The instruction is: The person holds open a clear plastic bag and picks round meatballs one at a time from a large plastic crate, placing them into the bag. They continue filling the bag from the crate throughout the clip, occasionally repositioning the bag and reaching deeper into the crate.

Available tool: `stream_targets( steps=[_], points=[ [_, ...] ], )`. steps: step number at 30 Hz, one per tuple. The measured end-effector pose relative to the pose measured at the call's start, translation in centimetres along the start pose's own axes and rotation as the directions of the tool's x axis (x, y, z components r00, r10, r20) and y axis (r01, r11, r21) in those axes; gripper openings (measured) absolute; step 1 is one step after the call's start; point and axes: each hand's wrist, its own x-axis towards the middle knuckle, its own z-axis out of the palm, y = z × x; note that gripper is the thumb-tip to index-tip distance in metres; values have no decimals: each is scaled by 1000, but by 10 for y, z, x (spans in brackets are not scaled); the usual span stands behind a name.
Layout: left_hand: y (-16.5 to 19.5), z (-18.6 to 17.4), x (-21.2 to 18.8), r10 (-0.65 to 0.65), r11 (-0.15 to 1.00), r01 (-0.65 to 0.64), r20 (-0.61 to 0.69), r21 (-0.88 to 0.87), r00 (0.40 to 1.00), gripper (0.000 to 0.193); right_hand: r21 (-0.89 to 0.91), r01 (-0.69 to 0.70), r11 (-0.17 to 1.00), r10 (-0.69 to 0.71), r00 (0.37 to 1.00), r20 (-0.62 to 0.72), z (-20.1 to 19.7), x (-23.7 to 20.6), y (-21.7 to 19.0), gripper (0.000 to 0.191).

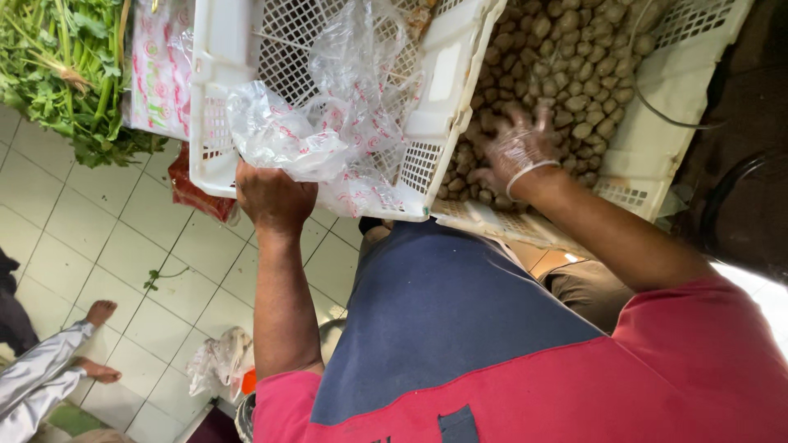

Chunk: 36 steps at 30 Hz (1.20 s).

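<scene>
My left hand (273,195) grips the bunched mouth of a clear plastic bag (328,123) with red print, held against the rim of a white perforated crate (222,98). My right hand (517,148), in a thin clear glove, reaches into a second white crate (665,90) full of small brown round tubers (574,57). Its fingers are spread over the pile and blurred; whether it holds any tuber I cannot see.
A bunch of leafy green herbs (66,74) lies at the upper left beside a printed packet (160,70). The floor is white tile (98,246). Another person's bare feet (100,310) and light trouser leg show at lower left. Crumpled plastic bags (217,361) lie on the floor.
</scene>
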Motion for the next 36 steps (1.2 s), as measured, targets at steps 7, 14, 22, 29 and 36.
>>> stream_targets(
  steps=[7,14,22,29,36],
  points=[
    [17,-10,15,42,997,-43,-23,-64,999,28,278,407,870,-371,912,-176,65,40,24,54],
    [16,-9,13,25,999,-25,-12,-28,1000,27,737,-395,548,735,648,-200,46,35,127,77],
    [12,-8,11,18,1000,-18,-9,-4,1000,29,490,-184,852,122,980,157,-38,-1,38,85],
    [-1,0,10,-37,999,36,33,30,999,25,870,69,488,564,736,-374,-69,96,115,55],
    [-9,2,9,-126,987,116,88,113,988,29,403,-232,885,371,876,-308,-70,153,103,89]
  ],
)
